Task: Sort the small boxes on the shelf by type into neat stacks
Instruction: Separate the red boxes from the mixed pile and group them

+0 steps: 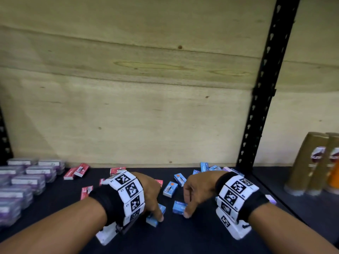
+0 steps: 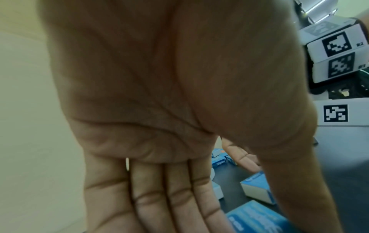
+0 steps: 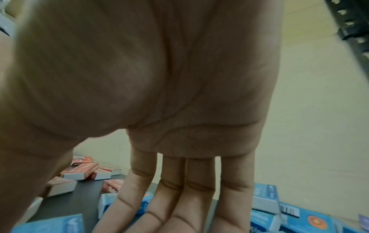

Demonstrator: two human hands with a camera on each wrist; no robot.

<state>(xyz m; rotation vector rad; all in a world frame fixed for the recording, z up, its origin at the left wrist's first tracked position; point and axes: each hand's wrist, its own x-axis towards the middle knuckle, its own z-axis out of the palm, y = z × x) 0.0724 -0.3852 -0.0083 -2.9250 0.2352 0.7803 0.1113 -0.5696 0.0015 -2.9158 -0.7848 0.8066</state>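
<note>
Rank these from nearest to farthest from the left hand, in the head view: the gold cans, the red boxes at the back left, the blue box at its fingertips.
1. Blue box, at the fingertips of the left hand.
2. Red boxes, back left, by the wooden wall.
3. Gold cans, far right, beyond the black upright.

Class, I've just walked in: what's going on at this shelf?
A person is sorting small boxes on a dark shelf. The left hand touches a front blue staple box, the right hand a second blue box beside it; whether either grips is unclear. Loose blue boxes lie behind, red boxes scattered further left. Neither colour is stacked yet.
</note>
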